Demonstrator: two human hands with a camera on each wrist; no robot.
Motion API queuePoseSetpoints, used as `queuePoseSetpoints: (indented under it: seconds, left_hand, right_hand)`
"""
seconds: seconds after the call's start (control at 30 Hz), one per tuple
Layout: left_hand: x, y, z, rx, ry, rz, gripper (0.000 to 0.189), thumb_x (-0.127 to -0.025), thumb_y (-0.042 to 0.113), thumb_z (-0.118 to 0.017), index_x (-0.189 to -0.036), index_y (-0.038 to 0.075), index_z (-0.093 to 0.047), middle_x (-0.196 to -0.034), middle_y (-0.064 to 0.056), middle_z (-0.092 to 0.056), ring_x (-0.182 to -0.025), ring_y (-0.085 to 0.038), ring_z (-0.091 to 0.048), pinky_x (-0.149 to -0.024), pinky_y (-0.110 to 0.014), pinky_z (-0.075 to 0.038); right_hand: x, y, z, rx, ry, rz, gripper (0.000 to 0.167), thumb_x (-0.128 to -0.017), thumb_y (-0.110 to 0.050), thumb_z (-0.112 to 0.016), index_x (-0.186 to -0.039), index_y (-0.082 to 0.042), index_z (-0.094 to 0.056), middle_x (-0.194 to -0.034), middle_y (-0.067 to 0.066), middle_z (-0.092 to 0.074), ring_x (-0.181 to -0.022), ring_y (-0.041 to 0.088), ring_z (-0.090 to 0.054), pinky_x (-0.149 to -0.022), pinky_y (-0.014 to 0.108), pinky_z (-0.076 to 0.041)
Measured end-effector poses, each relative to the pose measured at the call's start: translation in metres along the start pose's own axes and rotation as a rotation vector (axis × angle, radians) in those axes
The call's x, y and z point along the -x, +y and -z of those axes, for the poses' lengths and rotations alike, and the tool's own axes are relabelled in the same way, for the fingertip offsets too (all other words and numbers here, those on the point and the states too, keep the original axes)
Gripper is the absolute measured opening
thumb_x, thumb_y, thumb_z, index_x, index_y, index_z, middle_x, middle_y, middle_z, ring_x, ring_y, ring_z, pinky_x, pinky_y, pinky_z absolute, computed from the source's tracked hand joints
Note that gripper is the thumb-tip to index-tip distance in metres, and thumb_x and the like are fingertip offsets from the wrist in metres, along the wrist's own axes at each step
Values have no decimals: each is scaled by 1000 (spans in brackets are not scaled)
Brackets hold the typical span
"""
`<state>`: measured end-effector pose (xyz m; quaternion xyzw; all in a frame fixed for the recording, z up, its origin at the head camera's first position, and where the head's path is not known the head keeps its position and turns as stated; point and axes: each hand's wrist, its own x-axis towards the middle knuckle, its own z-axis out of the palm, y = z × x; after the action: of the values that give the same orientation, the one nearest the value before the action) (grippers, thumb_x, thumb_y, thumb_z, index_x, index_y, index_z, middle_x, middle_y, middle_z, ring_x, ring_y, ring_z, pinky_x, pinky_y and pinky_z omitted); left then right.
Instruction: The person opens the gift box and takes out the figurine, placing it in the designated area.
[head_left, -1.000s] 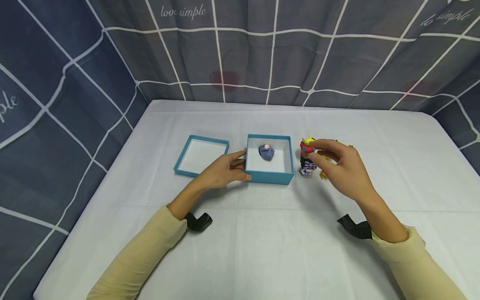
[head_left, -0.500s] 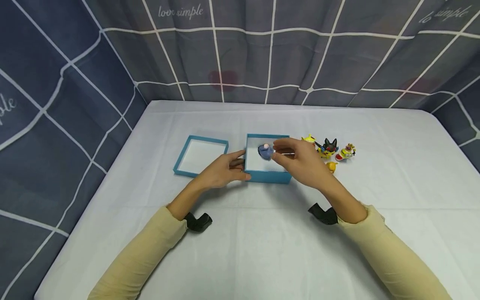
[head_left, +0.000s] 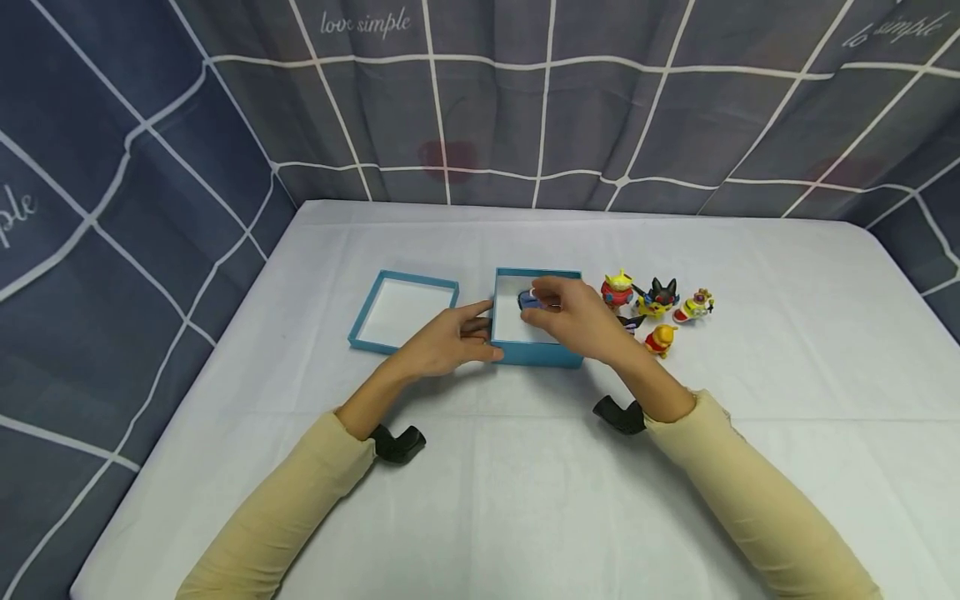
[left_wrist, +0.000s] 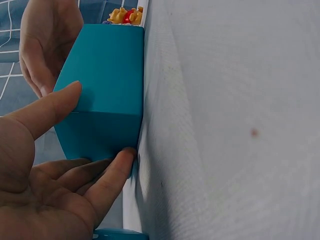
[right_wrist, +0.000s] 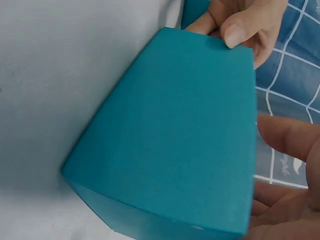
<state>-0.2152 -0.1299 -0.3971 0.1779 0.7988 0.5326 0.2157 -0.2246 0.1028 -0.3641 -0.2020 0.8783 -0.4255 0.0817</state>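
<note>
In the head view my left hand (head_left: 448,340) lies against the left side of a turquoise box (head_left: 538,354) with a white inside. In the left wrist view its thumb touches one face and its other fingers spread, fairly straight, along the adjoining side. My right hand (head_left: 573,315) reaches over the right side into the box. Its thumb and forefinger are at a small blue figure (head_left: 528,300), which they appear to pinch. The hand hides part of the figure, and the box walls hide it in both wrist views.
A turquoise lid (head_left: 401,308) lies inside-up left of the box. Right of the box stand a red and yellow figure (head_left: 617,290), a black-eared yellow one (head_left: 657,298), a crowned one (head_left: 693,306) and a bear in red (head_left: 661,340). Another dark figure (head_left: 631,323) is partly hidden.
My right hand has moved left from above the figures into the box, to the blue figure, which looks slightly turned. The left hand and the box stay where they were.
</note>
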Motion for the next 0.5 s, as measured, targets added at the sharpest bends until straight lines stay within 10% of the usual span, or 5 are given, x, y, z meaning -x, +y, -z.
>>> queuePoseSetpoints:
  seconds: [0.4,0.5]
  left_hand:
    - [0,0,0,-26,4,13,82,-90,18,-74,-155,3,-26,-149,-21,-41,-133,-27,-47,-104,-33,-42]
    - [1,0,0,-27,5,15,82,-90,18,-74,-155,2,-26,-150,-20,-41,-133,-26,-47,-104,-32,-42]
  right_hand:
    - [-20,-1,2,80,11,-74,52,-96,-21,-63,-137,9,-52,-130,23,-59,-117,34,-57,-95,49,-47]
    - [-22,1,-1,154,22,-17,29,-96,-20,-64,-111,4,-66,-91,14,-65,-80,27,-61,-68,39,-50]
